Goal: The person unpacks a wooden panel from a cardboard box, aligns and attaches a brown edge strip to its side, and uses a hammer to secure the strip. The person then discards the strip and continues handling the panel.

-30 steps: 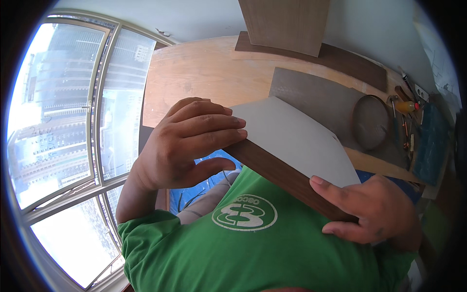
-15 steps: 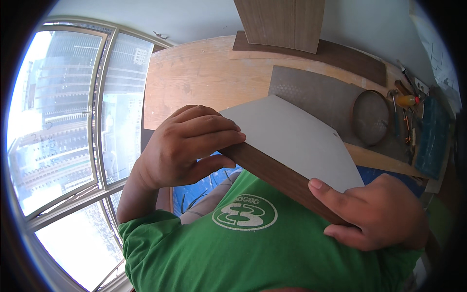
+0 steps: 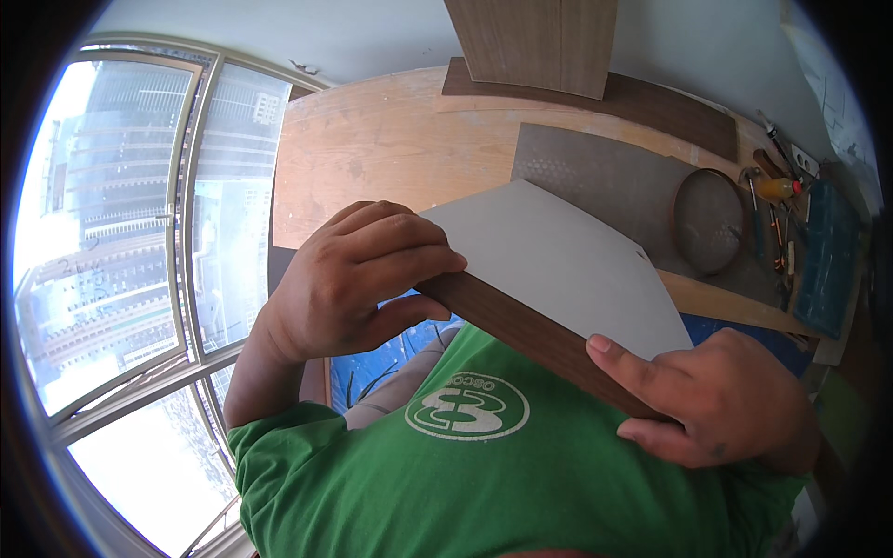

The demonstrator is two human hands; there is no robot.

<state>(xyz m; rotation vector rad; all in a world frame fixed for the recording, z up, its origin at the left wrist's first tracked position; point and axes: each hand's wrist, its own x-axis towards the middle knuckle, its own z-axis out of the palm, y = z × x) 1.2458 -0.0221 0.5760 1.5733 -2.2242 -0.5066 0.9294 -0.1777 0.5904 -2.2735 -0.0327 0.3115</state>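
A white-faced board point(image 3: 558, 260) with a dark brown wood-grain edge is held tilted in front of my green shirt. My left hand point(image 3: 363, 274) grips its left corner, fingers over the top and thumb beneath the edge. At the right end, my right hand point(image 3: 716, 395) is closed round the board, with the index finger lying along the brown edge and the thumb below it. The other fingers of the right hand are partly hidden. A small dark mark shows near the board's right corner.
Beyond lies a wooden worktop point(image 3: 372, 139) with a grey sheet point(image 3: 595, 158) and a coil of brown edging strip point(image 3: 677, 223). A hammer point(image 3: 752, 186), other tools and a blue tray point(image 3: 823, 260) sit at the right. Brown panels point(image 3: 530, 46) stand behind; windows point(image 3: 121, 214) fill the left.
My right hand has shifted very slightly up and left along the board's edge. My left hand and the board stay almost where they were.
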